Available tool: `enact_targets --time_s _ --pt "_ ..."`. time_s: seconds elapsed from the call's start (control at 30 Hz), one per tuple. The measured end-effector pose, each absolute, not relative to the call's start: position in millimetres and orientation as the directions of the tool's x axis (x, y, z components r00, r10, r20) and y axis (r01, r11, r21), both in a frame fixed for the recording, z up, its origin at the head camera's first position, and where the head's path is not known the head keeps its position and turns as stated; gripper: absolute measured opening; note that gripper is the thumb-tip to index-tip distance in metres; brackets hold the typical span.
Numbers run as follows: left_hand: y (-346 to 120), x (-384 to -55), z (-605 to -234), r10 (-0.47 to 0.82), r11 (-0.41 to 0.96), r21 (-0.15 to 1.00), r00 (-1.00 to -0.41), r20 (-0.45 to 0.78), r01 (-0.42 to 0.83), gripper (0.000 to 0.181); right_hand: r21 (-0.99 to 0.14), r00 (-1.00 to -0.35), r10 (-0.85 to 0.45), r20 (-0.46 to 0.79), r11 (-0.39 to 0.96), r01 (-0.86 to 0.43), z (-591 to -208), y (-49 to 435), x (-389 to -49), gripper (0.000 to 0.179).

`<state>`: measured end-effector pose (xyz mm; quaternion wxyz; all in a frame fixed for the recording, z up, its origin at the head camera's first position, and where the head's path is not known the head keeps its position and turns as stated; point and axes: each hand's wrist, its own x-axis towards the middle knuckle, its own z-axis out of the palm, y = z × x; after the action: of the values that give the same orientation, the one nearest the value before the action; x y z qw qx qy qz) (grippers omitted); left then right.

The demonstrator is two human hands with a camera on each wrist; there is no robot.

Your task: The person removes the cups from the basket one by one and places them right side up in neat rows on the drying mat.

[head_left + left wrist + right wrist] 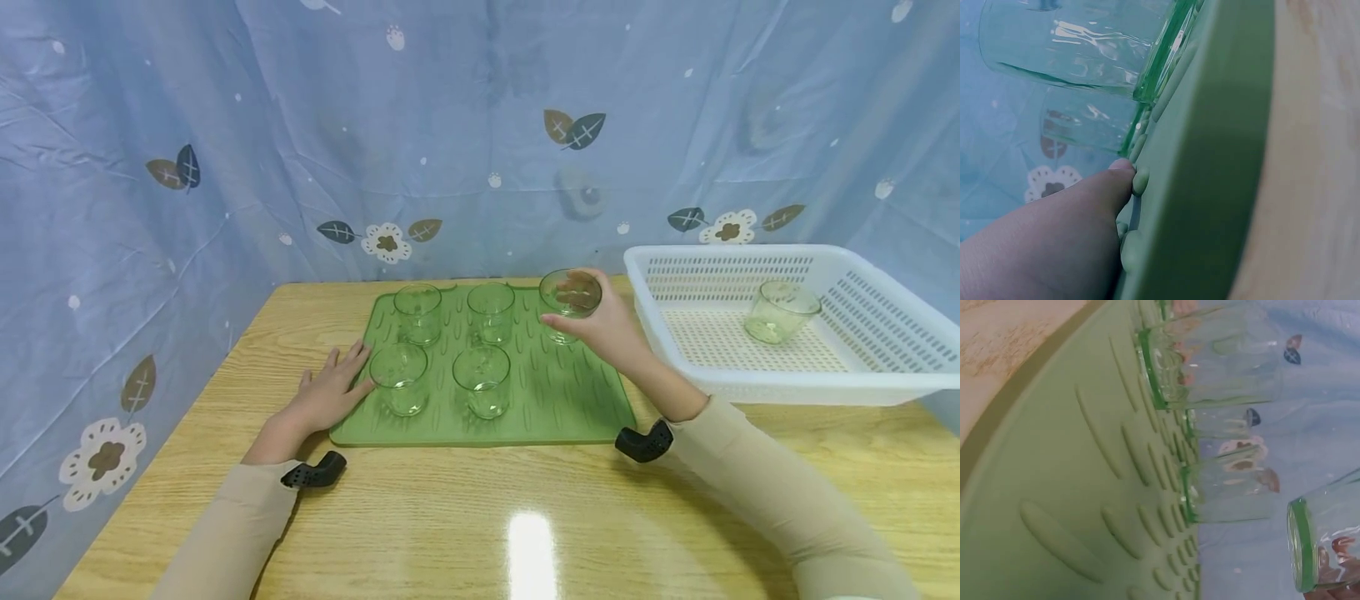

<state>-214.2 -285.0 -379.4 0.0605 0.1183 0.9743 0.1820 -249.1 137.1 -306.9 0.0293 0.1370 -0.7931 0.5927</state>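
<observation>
My right hand (pixel 611 325) grips a clear greenish glass (pixel 564 321) by its side, over the back right of a green ridged mat (pixel 562 408). In the right wrist view this glass (pixel 1329 540) hangs upright, its base apart from the mat. Two similar glasses, left (pixel 418 315) and middle (pixel 491 313), stand in the mat's back row. In front of them stand another left glass (pixel 400 382) and middle glass (pixel 482 383). My left hand (pixel 326 402) rests with spread fingers at the mat's left edge, its thumb close to the front left glass.
A white perforated plastic basket (pixel 750 386) stands on the wooden table (pixel 420 517) at the right. One tilted glass (pixel 780 312) lies inside it. Behind the table hangs a blue patterned curtain (pixel 465 125).
</observation>
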Motion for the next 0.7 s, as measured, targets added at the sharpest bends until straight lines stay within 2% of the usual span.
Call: enact_targets --time_s 0.23,0.5,0.7 --pt "-285.9 -215.3 -379.6 0.250 0.906 0.370 -0.966 -0.069 0.208 0.075 -0.961 -0.975 -0.130 0.182 0.186 -0.204 -317.2 133.9 -259.3 0.079" --pt "-284.5 -215.9 -380.1 0.253 0.904 0.372 -0.965 -0.065 0.212 0.076 -0.957 -0.973 -0.123 0.196 0.191 -0.217 -333.0 133.0 -274.6 0.085" --pt "-285.5 -215.8 -382.4 0.250 0.905 0.371 -0.966 -0.070 0.207 0.075 -0.973 -0.981 -0.136 0.139 0.165 -0.160 -341.8 135.8 -286.3 0.087"
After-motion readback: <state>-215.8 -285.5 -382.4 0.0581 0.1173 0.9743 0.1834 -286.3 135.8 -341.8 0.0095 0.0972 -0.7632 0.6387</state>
